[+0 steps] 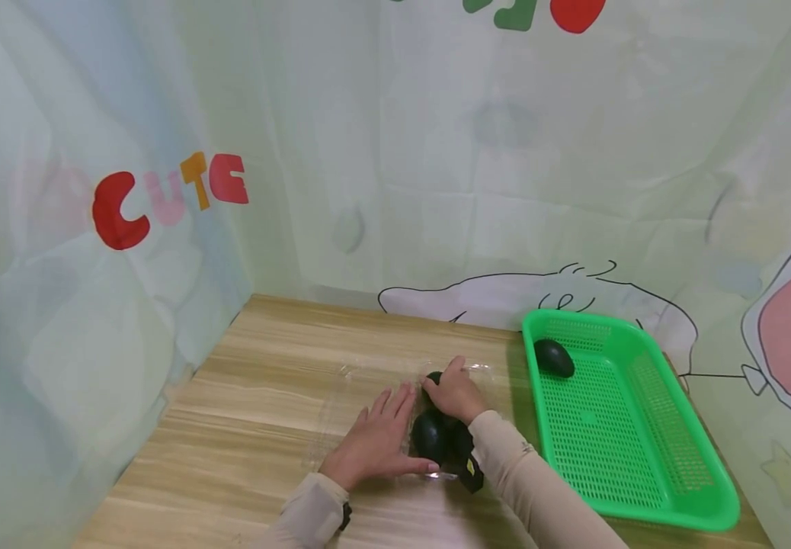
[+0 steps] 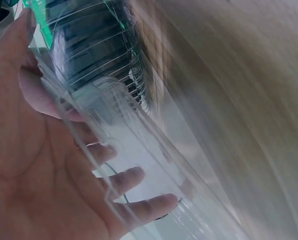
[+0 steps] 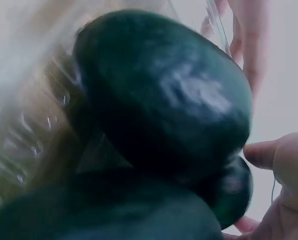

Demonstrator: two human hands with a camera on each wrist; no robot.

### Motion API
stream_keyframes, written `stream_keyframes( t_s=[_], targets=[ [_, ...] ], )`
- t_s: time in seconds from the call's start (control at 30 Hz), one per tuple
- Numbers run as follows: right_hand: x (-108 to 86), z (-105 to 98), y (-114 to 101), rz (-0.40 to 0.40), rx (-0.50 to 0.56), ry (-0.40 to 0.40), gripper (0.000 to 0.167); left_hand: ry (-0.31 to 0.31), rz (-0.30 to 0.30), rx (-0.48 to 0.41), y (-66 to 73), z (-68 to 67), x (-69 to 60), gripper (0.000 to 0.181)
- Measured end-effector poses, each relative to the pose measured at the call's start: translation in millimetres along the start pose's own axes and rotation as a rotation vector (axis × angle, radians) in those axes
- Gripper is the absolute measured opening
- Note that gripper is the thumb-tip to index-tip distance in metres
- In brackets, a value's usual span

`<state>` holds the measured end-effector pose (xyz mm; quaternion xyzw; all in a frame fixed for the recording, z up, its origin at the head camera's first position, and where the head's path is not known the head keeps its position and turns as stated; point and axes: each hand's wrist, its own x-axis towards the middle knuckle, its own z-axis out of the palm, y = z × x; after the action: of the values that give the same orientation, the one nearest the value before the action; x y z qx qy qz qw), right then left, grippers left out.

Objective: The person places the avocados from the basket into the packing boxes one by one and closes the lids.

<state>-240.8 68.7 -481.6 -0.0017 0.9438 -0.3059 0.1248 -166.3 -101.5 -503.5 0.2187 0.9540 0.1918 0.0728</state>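
Observation:
A clear plastic clamshell box [image 1: 357, 379] lies on the table with its lid spread to the left and several dark green avocados [image 1: 428, 437] in its right half. My left hand [image 1: 376, 444] rests along the box's plastic wall, fingers straight and thumb stretched toward the near side. In the left wrist view the fingers [image 2: 126, 181] show through the clear plastic. At the far end of the box, my right hand [image 1: 459, 395] grips an avocado [image 3: 234, 192] between thumb and fingers. That fruit is partly hidden by the hand and by a larger avocado [image 3: 164, 90] in the right wrist view.
To the right stands a green plastic basket [image 1: 700, 450] with one avocado [image 1: 555, 358] at its far left corner. A black label with a yellow mark [image 1: 472, 474] sits at the box's near end. Printed cloth [image 1: 368, 152] hangs behind and beside the wooden table [image 1: 183, 465].

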Motion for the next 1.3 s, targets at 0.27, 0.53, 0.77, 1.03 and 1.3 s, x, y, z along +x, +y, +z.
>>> stream_keyframes(
  t_s=[0.27, 0.53, 0.77, 1.03, 1.3],
  targets=[
    [-8.0, -13.3, 1.2, -0.02, -0.043, -0.011, 0.075, 0.008, 0.006, -0.004, 1.4, -1.0, 0.2, 0.123],
    [-21.5, -24.1, 3.9, -0.073, -0.093, 0.058, 0.069, -0.011, -0.004, 0.002, 0.5, -0.8, 1.2, 0.123],
    [-48.8, -54.5, 10.2, -0.149, -0.082, 0.14, 0.066, -0.01, -0.007, 0.006, -0.2, 0.5, 2.5, 0.124],
    [-69.3, -98.4, 30.4, -0.231, 0.009, 0.23, 0.063, 0.012, 0.003, -0.001, 1.2, -1.2, -0.5, 0.123],
    [-72.3, -136.1, 60.1, -0.241, -0.029, 0.262, 0.084, 0.019, 0.006, 0.01, 0.2, 0.2, 0.2, 0.123]
  ],
)
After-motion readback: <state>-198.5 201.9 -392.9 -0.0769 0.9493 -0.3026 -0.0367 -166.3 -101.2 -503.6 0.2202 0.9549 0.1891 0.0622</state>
